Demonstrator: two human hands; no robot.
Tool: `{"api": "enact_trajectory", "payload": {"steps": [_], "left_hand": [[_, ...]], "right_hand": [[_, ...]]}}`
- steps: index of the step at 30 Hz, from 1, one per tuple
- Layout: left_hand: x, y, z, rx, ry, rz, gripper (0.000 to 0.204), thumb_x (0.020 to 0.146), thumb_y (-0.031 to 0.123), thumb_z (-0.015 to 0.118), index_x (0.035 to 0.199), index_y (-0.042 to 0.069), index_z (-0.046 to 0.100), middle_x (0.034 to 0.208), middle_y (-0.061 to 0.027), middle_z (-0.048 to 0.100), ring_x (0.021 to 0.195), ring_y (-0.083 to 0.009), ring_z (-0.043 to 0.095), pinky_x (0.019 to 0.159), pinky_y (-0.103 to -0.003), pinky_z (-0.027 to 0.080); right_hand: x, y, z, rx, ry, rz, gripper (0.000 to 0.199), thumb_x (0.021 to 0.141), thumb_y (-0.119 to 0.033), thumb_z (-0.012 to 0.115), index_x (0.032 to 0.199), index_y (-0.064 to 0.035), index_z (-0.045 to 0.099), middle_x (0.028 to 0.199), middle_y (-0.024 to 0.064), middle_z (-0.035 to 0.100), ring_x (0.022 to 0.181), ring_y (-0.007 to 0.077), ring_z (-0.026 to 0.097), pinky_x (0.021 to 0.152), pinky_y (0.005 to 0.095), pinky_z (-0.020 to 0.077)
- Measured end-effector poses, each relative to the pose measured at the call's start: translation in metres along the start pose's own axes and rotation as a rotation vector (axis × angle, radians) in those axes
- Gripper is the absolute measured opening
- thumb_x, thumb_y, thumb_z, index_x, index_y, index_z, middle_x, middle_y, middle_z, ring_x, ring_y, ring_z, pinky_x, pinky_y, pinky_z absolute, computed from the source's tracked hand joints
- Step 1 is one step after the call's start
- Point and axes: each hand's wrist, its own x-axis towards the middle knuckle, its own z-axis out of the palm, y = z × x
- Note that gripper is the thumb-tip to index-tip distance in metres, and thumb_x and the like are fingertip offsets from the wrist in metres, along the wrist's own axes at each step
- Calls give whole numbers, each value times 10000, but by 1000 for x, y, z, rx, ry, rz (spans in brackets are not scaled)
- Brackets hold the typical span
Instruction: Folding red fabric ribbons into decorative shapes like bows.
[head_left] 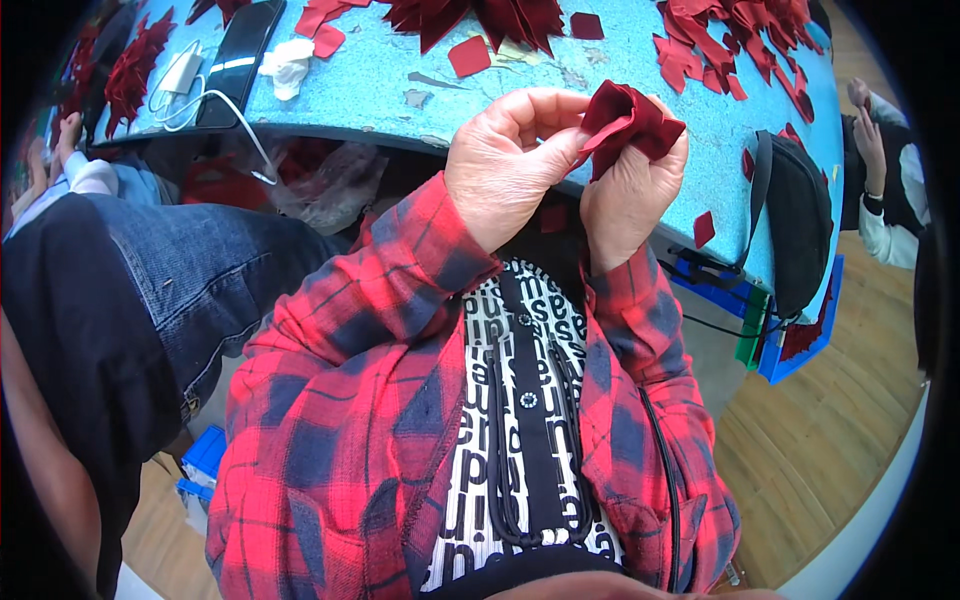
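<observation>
Red-and-navy plaid flannel sleeves (350, 340) over black-and-white lettered top (525, 400).

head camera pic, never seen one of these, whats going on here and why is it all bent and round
There is no machine here. A person wears a wide fisheye camera on the head, looking down at their own hands; that lens bends straight edges, so the picture looks round. The red plaid sleeves coming up from below are the person's own arms. The left hand and the right hand together pinch a folded piece of dark red fabric. Behind them is a blue table strewn with more red fabric pieces, a black phone with a white charger cable, and a black pouch at its edge. Other people sit on either side.
</observation>
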Motion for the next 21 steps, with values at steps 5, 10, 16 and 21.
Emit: {"api": "enact_trajectory", "payload": {"steps": [5, 10, 16, 21], "left_hand": [[-1, 2, -3, 101, 2, 26, 244, 876, 26, 581, 1118, 15, 553, 1005, -44, 628, 804, -39, 573, 604, -143, 446], [2, -7, -9, 52, 3, 62, 282, 860, -10, 588, 1136, 6, 536, 1011, -56, 626, 845, -54, 582, 630, -147, 451], [1, -4, -15, 49, 37, 63, 261, 825, -6, 625, 1080, 24, 584, 910, -33, 625, 835, -75, 590, 737, -206, 500], [3, -6, -16, 93, 43, 199, 279, 814, 1, 638, 1086, 42, 589, 892, -15, 617, 825, -63, 574, 730, -209, 487]], "right_hand": [[-2, 2, 4, -1, -2, -16, 232, 859, 27, 535, 1087, -17, 521, 990, 81, 602, 873, 165, 603, 764, 261, 509], [-2, 6, 4, -12, 0, 7, 223, 867, 23, 526, 1087, -16, 519, 989, 79, 600, 868, 165, 602, 761, 258, 507], [-8, 7, 11, 15, -21, 13, 211, 875, 17, 521, 1082, -20, 519, 991, 75, 597, 869, 158, 600, 752, 252, 506], [-12, 9, 12, -31, -15, -10, 207, 871, 26, 521, 1073, -22, 518, 994, 73, 594, 876, 152, 595, 748, 253, 508]]}}
